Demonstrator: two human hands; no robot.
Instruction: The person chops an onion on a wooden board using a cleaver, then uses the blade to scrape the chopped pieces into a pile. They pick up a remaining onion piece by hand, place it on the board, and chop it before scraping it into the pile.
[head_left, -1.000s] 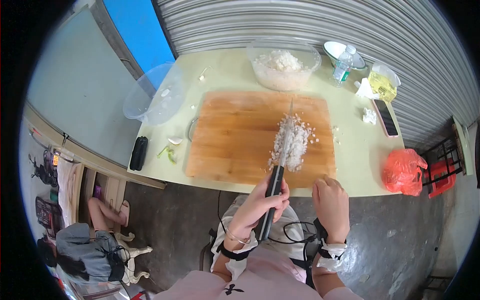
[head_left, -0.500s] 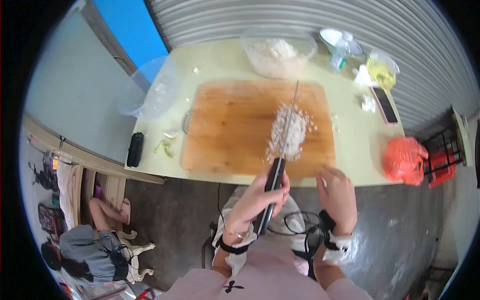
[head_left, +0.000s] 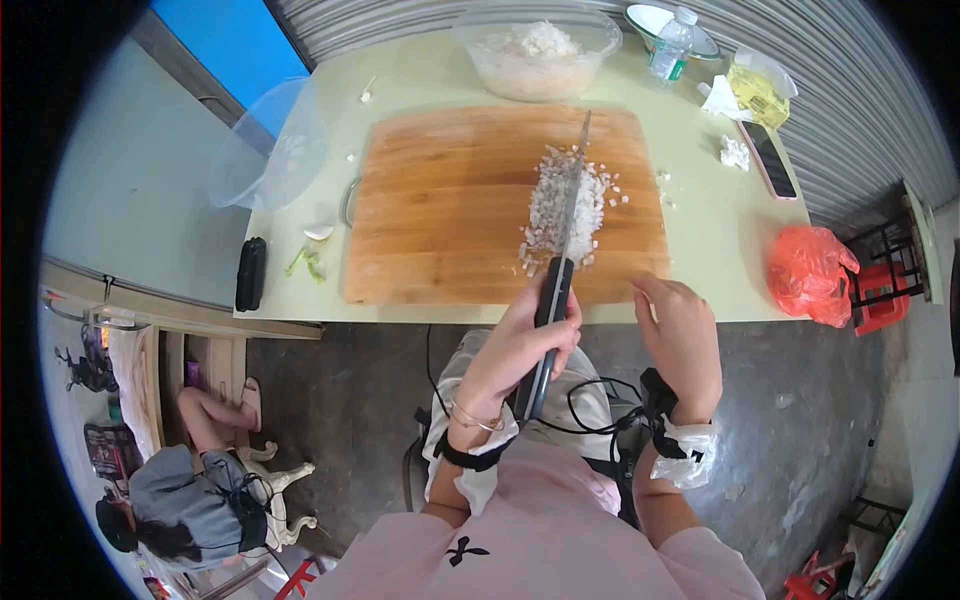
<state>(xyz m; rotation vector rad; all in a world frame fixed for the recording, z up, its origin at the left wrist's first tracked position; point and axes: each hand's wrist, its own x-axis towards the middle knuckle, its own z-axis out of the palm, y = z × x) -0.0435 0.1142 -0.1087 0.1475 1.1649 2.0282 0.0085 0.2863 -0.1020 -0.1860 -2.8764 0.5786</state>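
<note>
My left hand [head_left: 530, 345] is wrapped round the black handle of a long kitchen knife [head_left: 572, 205]. Its blade points away from me, edge-on over a heap of chopped white pieces [head_left: 548, 205]. That heap lies on the right half of a wooden cutting board [head_left: 430, 210]. Beside the board's near right corner is my right hand [head_left: 682, 340], holding nothing, its thumb apart from the loosely bent fingers. Both wrists wear black straps.
A clear bowl of white chopped food [head_left: 540, 70] stands behind the board, an empty clear bowl [head_left: 270, 150] at left. Bottle [head_left: 672, 45], phone [head_left: 768, 160] and red plastic bag [head_left: 808, 275] are at right, a black case [head_left: 251, 274] at left. A person [head_left: 190, 500] sits lower left.
The view has tilted downward, so the table and board sit higher in the picture. My left hand keeps its grip on the knife over the chopped pieces; my right hand stays by the board's corner.
</note>
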